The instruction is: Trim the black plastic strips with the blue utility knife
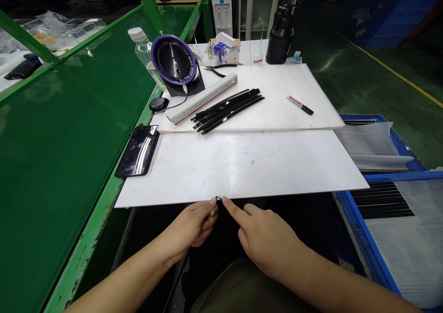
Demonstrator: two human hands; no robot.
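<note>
My left hand [195,223] is closed in a pinch at the near edge of the white board. Between its thumb and finger shows the small end of a black strip [218,198]; a thin dark length runs down below the hand toward my lap. My right hand [265,232] points its index finger straight at that end, the fingertip touching or almost touching it. Its other fingers are curled, with nothing visible in them. A bundle of glossy black strips [228,110] lies ahead on the white foam slab [290,85], beside a long pale ruler-like bar [207,98].
On the table are a phone [137,150], a purple-rimmed fan [174,59], cutting pliers [221,68], a marker-like tool [300,105], a plastic bottle [141,48] and a black flask [279,36]. Blue crates [367,239] with strips stand at right; a green frame [86,234] runs along the left.
</note>
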